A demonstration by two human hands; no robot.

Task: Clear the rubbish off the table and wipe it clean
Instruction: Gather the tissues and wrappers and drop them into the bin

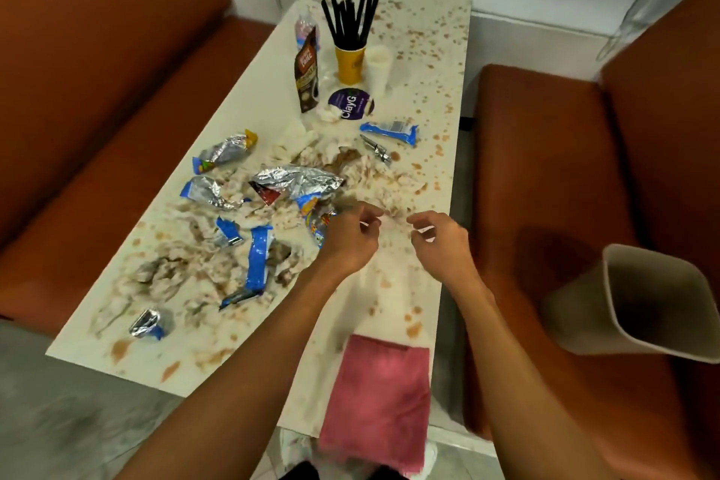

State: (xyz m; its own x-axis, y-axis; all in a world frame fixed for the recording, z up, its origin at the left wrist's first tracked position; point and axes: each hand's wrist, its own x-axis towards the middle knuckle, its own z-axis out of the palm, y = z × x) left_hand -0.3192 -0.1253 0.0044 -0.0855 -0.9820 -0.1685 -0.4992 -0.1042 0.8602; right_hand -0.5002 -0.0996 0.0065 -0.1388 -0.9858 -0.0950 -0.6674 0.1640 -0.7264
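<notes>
Rubbish [296, 183] lies just beyond left hand [350, 242]; right hand [440, 242] alongside.

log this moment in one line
left hand, right hand: over table, hold unclear; wrappers: on table; cloth: near edge; bin: on seat

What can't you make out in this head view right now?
Head view only.
- Left hand and right hand: blur hides whether they pinch anything.
- Bin: inside in shadow, rim cut off by the right edge.
- Pink cloth: near end blurred.
</notes>
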